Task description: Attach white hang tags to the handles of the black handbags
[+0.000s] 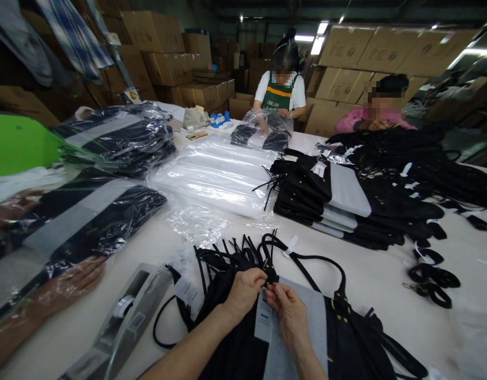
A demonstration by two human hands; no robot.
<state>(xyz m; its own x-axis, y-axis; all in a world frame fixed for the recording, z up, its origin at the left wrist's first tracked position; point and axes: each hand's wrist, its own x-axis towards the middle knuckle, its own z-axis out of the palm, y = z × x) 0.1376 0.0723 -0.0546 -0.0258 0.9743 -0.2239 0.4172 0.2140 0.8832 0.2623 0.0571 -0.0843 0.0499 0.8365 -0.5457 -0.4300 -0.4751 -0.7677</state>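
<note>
A black bag [350, 348] with fringes, cord handles and a pale grey sheet [316, 322] across it lies in front of me. My left hand [245, 290] is closed in a pinch at the black cords near the bag's top edge. Beside it, my right hand [288, 311] is also pinched, fingertips almost meeting the left ones. What sits between the fingertips is too small to make out. A printed tag [263, 319] hangs just below, between my hands. Another white tag [188, 293] lies at the bag's left.
A grey dispenser [128, 316] stands left of the bag. Plastic sleeves [215, 174] lie beyond it, with stacked black bags [306, 206] to the right. At the left, another person's hands [79, 279] touch a wrapped bag [88, 221]. Two people [280, 95] [385, 105] work across the table.
</note>
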